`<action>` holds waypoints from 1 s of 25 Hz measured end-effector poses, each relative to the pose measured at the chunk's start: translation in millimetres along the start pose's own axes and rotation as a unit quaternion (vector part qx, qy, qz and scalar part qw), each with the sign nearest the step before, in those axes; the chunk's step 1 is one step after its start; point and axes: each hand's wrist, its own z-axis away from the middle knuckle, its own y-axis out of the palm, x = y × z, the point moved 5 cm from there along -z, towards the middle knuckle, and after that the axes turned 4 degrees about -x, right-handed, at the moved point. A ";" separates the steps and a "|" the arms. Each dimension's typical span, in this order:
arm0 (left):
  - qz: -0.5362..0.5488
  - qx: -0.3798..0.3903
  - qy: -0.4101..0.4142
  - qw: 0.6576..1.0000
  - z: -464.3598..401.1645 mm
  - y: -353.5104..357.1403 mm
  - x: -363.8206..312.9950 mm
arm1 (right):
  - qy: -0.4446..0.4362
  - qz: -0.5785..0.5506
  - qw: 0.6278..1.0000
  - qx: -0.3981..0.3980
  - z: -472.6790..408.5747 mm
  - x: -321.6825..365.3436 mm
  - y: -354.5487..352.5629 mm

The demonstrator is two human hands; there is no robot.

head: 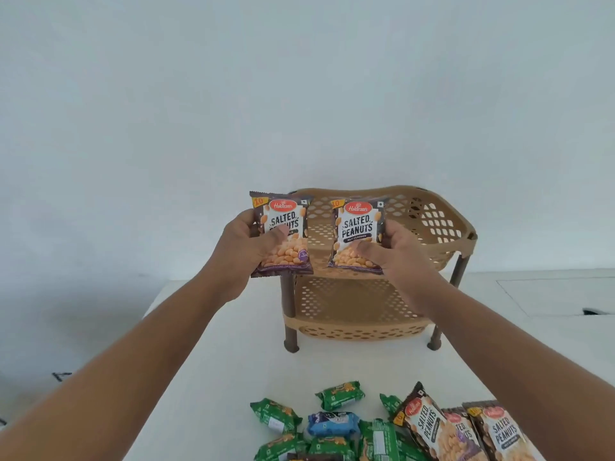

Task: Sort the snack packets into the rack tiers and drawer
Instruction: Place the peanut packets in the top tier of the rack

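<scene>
The left thumb is covering part of the lettering on the left peanut packet [283,232]; the heap of loose packets [382,427] is running off the bottom edge; no drawer is making itself out. The left hand [246,247] is gripping its packet, thumb in front and fingers behind; the right hand [392,251] is pinching the right peanut packet [357,236] likewise; both packets are hanging upright before the rack's [432,221] upper tier, masking its front rim; the lower tier [349,307] is showing only bare perforated floor; the rack is standing on the white table [233,361].
</scene>
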 end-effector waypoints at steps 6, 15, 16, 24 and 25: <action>-0.022 0.012 -0.008 1.000 -73.1 21.4 -21.2 | -0.024 0.062 0.997 -0.046 -53.7 31.2 -21.7; -0.201 -0.020 -0.076 0.976 -177.1 62.1 31.8 | 0.067 0.146 0.987 -0.017 -147.8 -23.6 -26.4; -0.231 -0.024 -0.079 0.969 -184.7 64.7 39.1 | 0.084 0.144 0.986 -0.009 -157.6 -31.0 -25.3; -0.410 -0.003 -0.138 0.902 -228.9 82.4 87.8 | 0.184 0.218 0.958 0.036 -221.0 -71.6 -6.7; -0.399 0.011 -0.152 0.904 -229.8 84.3 92.3 | 0.189 0.224 0.955 0.040 -225.3 -74.2 -3.0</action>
